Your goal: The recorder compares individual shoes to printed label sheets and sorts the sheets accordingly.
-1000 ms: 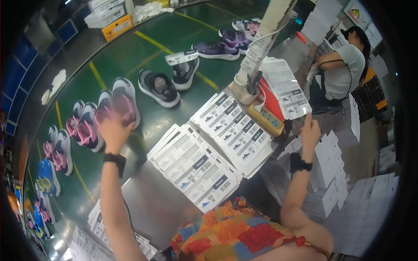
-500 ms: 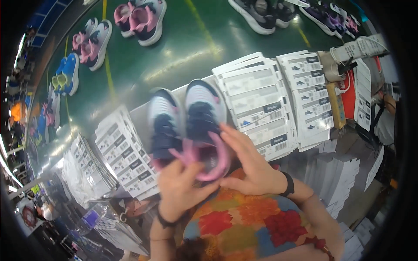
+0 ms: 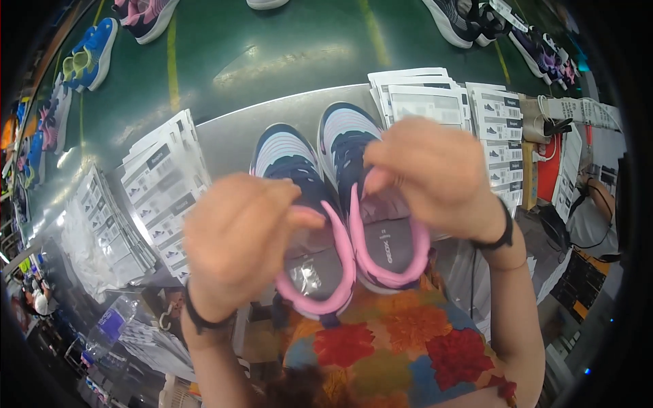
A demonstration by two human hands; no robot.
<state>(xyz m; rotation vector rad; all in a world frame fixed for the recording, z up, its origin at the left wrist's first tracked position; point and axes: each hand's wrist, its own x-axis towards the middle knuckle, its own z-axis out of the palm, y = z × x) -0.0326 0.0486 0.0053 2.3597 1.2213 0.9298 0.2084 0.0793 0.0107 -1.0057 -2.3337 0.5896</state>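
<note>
A pair of small sneakers lies side by side, toes pointing away from me, with navy and white striped uppers and pink collars. On the left sneaker [image 3: 282, 153], my left hand [image 3: 238, 234] is closed, its fingertips pinching at the tongue. My right hand [image 3: 432, 177] is closed in the same way over the right sneaker [image 3: 348, 129], at the pink edge of its tongue. Both hands are slightly blurred and hide the outer sides of the sneakers. The grey insoles show inside the openings; a shiny clear patch lies in the left one.
Label sheet stacks [image 3: 163, 183] lie left of the sneakers, and more label sheets [image 3: 500, 143] lie to the right. Beyond the metal ledge [image 3: 231, 136] runs a green surface [image 3: 286, 54] with yellow lines, carrying other shoes. A cup with pens [image 3: 537, 126] stands at the right.
Both hands have moved from around the sneakers' heels up to their tongues and now sit wider apart. The view has shifted, and the sneakers look nearer, with both openings showing.
</note>
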